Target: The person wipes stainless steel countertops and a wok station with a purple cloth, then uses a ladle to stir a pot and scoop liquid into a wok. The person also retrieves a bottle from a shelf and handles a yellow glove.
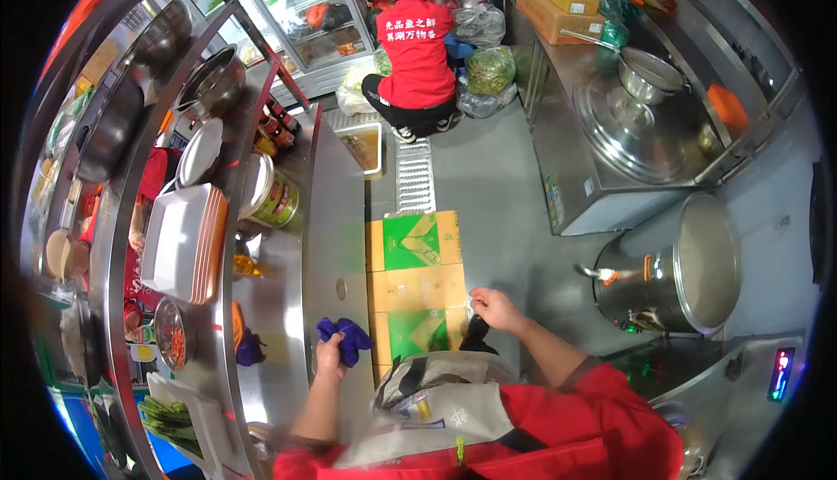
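Observation:
A bunched purple cloth [350, 340] sticks out of my left hand [329, 360], whose fingers are closed around it. This hand is at the edge of the steel counter [336, 192] on the left. My right hand [499, 309] hangs on the right, beside the flattened cardboard [418, 288] on the floor. Its fingers are curled in, and whether they hold anything is hidden. Below me a light grey apron [449, 419] covers part of my red clothing.
Ahead, a person in red [417, 53] squats beside the floor drain [414, 175] and a shallow tray of brown liquid [373, 153]. A tall steel pot [645, 279] stands right. Shelving on the left carries bowls [214, 88] and stacked white trays [179, 240].

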